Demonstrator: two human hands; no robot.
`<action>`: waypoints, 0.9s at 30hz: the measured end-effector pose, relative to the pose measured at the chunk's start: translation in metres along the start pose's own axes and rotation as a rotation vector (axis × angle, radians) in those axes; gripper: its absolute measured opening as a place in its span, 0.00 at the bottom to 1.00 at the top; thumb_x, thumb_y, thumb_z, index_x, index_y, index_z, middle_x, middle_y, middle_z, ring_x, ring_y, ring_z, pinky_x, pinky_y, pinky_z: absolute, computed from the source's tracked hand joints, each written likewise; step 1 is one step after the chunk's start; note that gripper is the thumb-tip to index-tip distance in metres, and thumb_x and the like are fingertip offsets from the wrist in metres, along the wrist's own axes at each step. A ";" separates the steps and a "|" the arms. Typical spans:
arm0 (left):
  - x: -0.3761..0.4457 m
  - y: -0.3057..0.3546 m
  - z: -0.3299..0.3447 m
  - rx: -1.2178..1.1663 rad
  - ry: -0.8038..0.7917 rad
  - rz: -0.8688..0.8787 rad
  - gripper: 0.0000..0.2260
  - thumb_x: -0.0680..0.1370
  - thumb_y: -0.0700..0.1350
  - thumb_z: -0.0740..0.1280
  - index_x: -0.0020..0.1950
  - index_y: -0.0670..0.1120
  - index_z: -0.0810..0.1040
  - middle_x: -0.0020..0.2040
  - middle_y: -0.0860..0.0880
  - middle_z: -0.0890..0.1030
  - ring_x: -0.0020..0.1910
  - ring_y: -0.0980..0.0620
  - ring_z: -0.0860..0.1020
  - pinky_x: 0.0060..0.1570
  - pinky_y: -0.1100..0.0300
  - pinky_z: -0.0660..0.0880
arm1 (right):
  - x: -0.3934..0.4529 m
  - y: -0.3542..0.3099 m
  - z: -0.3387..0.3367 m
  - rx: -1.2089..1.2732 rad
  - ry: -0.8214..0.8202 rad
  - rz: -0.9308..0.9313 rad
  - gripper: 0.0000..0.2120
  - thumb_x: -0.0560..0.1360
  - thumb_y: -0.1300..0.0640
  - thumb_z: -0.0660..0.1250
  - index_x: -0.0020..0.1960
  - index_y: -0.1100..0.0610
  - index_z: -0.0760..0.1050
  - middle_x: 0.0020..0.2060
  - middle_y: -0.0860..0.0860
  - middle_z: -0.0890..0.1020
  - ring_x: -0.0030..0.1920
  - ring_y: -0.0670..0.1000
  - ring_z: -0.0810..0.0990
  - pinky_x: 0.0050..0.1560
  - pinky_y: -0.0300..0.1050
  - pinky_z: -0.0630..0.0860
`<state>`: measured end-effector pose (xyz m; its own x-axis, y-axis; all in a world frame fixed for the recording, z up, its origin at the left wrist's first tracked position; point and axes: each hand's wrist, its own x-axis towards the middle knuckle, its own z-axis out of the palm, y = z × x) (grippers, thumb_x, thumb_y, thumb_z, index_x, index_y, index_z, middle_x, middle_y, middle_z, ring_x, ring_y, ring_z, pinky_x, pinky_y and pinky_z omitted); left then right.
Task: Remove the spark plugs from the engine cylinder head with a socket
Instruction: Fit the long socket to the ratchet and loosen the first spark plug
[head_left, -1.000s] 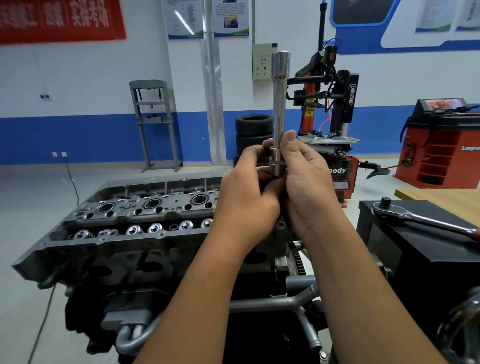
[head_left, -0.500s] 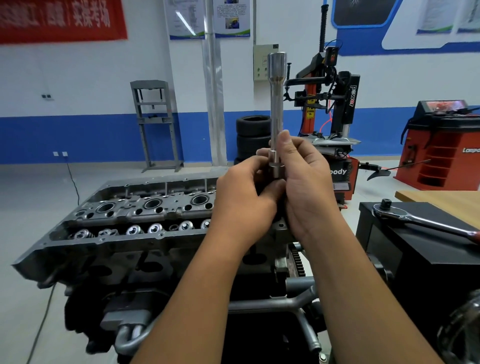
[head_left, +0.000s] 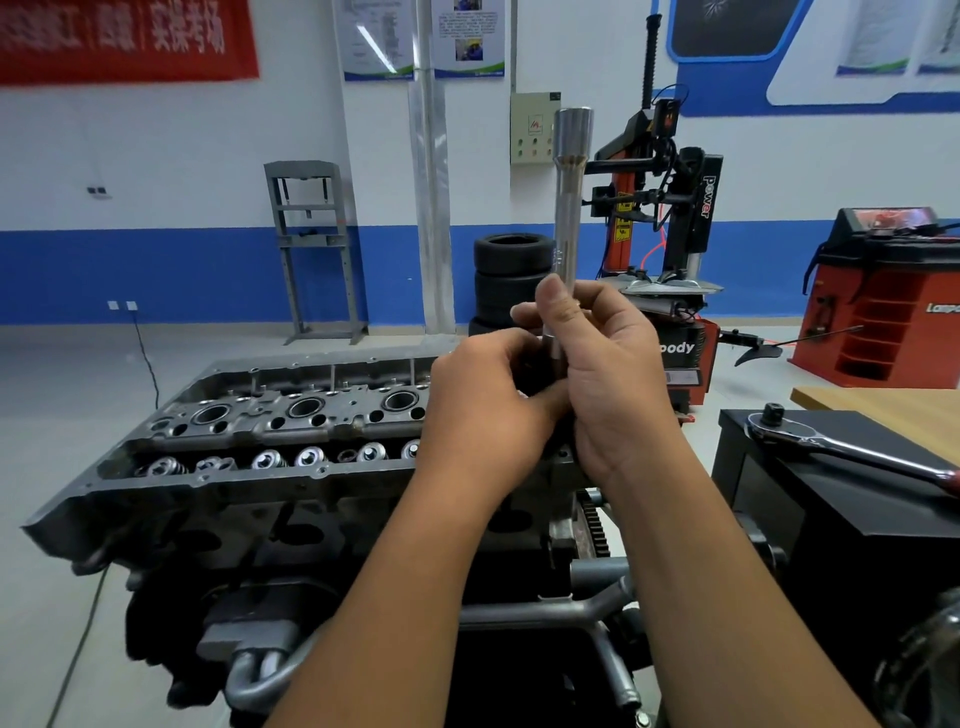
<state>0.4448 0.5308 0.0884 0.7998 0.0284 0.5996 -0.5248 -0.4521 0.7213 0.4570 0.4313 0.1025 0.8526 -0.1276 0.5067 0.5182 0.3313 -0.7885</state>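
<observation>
Head view: both hands, left (head_left: 488, 405) and right (head_left: 613, 384), grasp the long socket (head_left: 567, 208) upright above the cylinder head (head_left: 270, 431), the ratchet (head_left: 852, 452) lying unused to its right, so removal appears unfinished; any plug is hidden.

1. A long, silver, tubular steel socket (head_left: 567, 208) stands upright, its wider end at the top.
2. The right hand (head_left: 613, 384) grips its lower part, thumb against the shaft.
3. The left hand (head_left: 485, 410) curls round the socket's bottom end, touching the right hand.
4. Behind and below lies a grey cast-metal engine cylinder head (head_left: 260, 436).
5. A chrome ratchet wrench (head_left: 841, 449) lies on a black box (head_left: 857, 509) at right.
</observation>
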 end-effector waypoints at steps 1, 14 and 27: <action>0.001 0.000 -0.001 0.001 -0.015 -0.002 0.05 0.76 0.46 0.77 0.51 0.55 0.86 0.44 0.58 0.86 0.45 0.62 0.83 0.46 0.62 0.80 | 0.000 0.000 0.000 -0.005 -0.003 0.001 0.18 0.69 0.42 0.73 0.49 0.55 0.79 0.45 0.55 0.87 0.48 0.54 0.85 0.59 0.59 0.82; 0.005 0.001 -0.010 -0.173 -0.136 -0.090 0.07 0.78 0.44 0.76 0.56 0.49 0.88 0.49 0.52 0.89 0.51 0.54 0.86 0.58 0.47 0.83 | 0.001 0.002 -0.001 0.064 -0.008 0.010 0.18 0.69 0.44 0.75 0.49 0.57 0.78 0.46 0.56 0.87 0.47 0.56 0.84 0.53 0.59 0.84; 0.006 -0.002 -0.006 -0.163 -0.179 -0.095 0.07 0.79 0.43 0.76 0.56 0.51 0.88 0.49 0.54 0.89 0.52 0.53 0.86 0.58 0.45 0.83 | 0.002 0.001 -0.002 0.082 -0.005 0.021 0.17 0.70 0.42 0.72 0.46 0.55 0.79 0.46 0.56 0.87 0.41 0.54 0.82 0.47 0.53 0.83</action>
<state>0.4487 0.5368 0.0924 0.8788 -0.1008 0.4665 -0.4736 -0.3052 0.8262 0.4598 0.4294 0.1019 0.8630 -0.1147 0.4920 0.4924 0.4092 -0.7682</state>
